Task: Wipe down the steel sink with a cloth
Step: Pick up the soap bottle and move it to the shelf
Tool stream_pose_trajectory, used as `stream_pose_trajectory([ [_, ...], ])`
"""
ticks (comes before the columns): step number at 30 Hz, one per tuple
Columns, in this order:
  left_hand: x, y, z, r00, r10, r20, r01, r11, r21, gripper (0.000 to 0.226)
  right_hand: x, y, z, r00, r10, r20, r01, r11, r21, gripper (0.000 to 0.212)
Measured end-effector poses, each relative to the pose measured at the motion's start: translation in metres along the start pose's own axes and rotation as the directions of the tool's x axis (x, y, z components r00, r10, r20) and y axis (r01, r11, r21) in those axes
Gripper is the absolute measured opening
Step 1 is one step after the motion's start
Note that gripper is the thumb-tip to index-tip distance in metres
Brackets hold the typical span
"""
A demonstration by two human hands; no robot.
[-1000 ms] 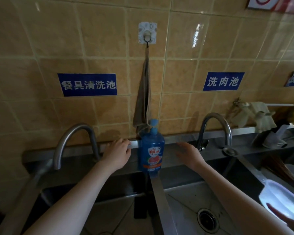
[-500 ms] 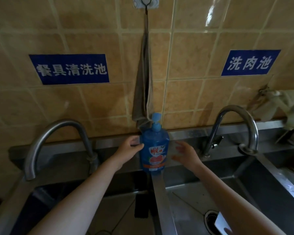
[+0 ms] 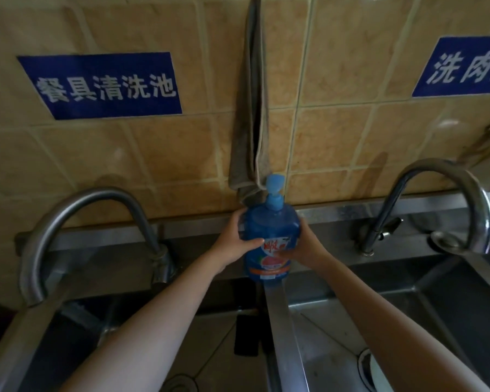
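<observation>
Hands now clamped together on one thing: left hand [image 3: 232,242] wraps the left side of the blue plastic pump bottle [image 3: 269,230] with its thumb across the front, and right hand [image 3: 304,248] grips its lower right side. Half a second back the left only touched it and the right was spread just short of it. A second back both rested on the back ledge, apart from the bottle. Bottle looks unmoved, at the back edge of the steel double-basin sink [image 3: 280,321] where the divider meets the ledge; cannot tell if it is lifted. Grey-brown cloth [image 3: 252,123] hangs on the tiled wall just behind the pump, untouched. Wiping not begun; likely taking soap or clearing the ledge first.
</observation>
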State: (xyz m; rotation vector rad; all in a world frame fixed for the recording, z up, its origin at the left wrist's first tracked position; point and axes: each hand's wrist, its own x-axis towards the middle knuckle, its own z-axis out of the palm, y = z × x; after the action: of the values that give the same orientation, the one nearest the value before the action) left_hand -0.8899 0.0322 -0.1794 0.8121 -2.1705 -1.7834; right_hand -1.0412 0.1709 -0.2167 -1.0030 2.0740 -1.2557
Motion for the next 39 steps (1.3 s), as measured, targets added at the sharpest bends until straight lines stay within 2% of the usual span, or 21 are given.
stream_pose_trajectory([
  [5, 0.000, 0.004, -0.003, 0.999, 0.024, 0.041, -0.028, 0.996, 0.084, 0.078, 0.002, 0.002, 0.000, 0.999, -0.014, 0.041, 0.017, 0.998, -0.057, 0.104],
  [8, -0.009, 0.007, -0.004, 0.992, 0.058, 0.109, -0.073, 0.987, 0.140, 0.073, -0.011, 0.004, 0.002, 0.999, -0.012, 0.041, 0.014, 0.999, -0.041, 0.107],
  [11, -0.020, 0.006, -0.006, 0.985, 0.083, 0.151, -0.109, 0.978, 0.177, 0.079, -0.027, 0.003, 0.006, 1.000, -0.009, 0.010, 0.009, 1.000, -0.004, 0.106],
  [18, -0.062, -0.002, -0.015, 0.990, 0.083, 0.111, -0.104, 0.973, 0.207, 0.083, -0.063, -0.008, 0.021, 1.000, -0.015, -0.007, 0.015, 1.000, -0.025, 0.094],
  [21, -0.084, -0.006, -0.026, 0.988, 0.086, 0.125, -0.110, 0.973, 0.201, 0.076, -0.078, -0.016, 0.034, 1.000, 0.001, 0.007, -0.001, 0.999, -0.052, 0.091],
  [23, -0.100, -0.006, -0.035, 0.986, 0.099, 0.133, -0.124, 0.974, 0.192, 0.072, -0.087, -0.023, 0.043, 1.000, -0.011, 0.014, 0.012, 0.999, -0.053, 0.081],
  [28, -0.136, 0.003, -0.067, 0.989, 0.116, 0.089, -0.128, 0.981, 0.145, 0.078, -0.103, -0.069, 0.054, 0.995, -0.058, 0.085, 0.066, 0.993, -0.100, 0.081],
  [32, -0.168, 0.025, -0.099, 0.985, 0.159, 0.068, -0.164, 0.983, 0.081, 0.070, -0.108, -0.119, 0.062, 0.987, -0.132, 0.091, 0.141, 0.985, -0.100, 0.088],
  [39, -0.223, 0.069, -0.154, 0.954, 0.289, -0.080, -0.272, 0.947, 0.172, 0.066, -0.122, -0.211, 0.081, 0.929, -0.334, 0.161, 0.340, 0.940, -0.012, 0.086],
])
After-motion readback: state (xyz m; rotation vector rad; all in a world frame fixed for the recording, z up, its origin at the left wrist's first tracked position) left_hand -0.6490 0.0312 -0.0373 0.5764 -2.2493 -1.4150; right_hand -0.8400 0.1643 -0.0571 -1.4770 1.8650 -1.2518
